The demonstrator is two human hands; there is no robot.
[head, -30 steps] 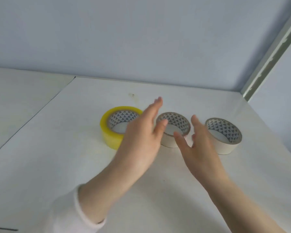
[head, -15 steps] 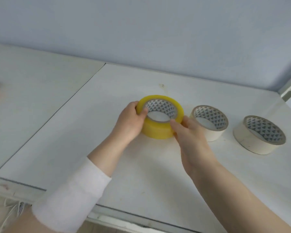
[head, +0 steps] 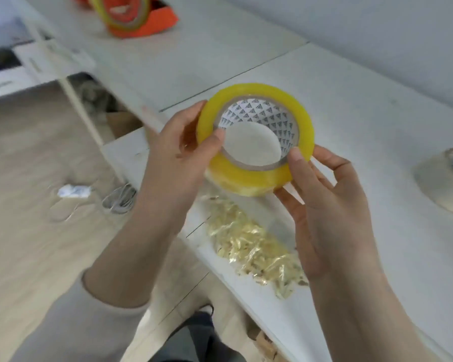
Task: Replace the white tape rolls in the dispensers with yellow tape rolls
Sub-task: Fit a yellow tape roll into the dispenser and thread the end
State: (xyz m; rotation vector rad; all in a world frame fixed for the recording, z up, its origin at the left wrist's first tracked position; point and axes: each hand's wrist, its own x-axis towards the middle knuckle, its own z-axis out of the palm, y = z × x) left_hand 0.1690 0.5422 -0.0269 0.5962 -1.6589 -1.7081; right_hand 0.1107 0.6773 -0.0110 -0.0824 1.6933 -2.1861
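Both of your hands have the yellow tape roll [head: 249,176], and it hangs in the air above the near edge of the tabletop [head: 364,142], touching nothing else. Your left hand [head: 173,155] pinches the ring's left side, thumb on the upper face at the lip of the core, fingers curled behind the outer wall. Your right hand [head: 324,205] takes the near right side the same way, thumb tip on the face and the other fingers bent under and round the wall, loosely spread.

The roll's axis, the line through its core, tips up and towards you, so the open face looks at the camera and the printed cardboard inside shows. The far rim sits higher than the near rim, and you see bare tabletop through the hole.

Half a second ago this roll lay flat on the tabletop between your hands, axis upright, with two white rolls beside it. You have since lifted it clear, tilted it and drawn it towards you. Your view has swung left: one white tape roll [head: 439,186] remains, cut off at the right edge, lying flat and well apart. An orange dispenser [head: 154,22] has come into sight at the top left, blurred. Crumpled yellowish tape scraps [head: 251,244] lie on the tabletop just below the held roll.
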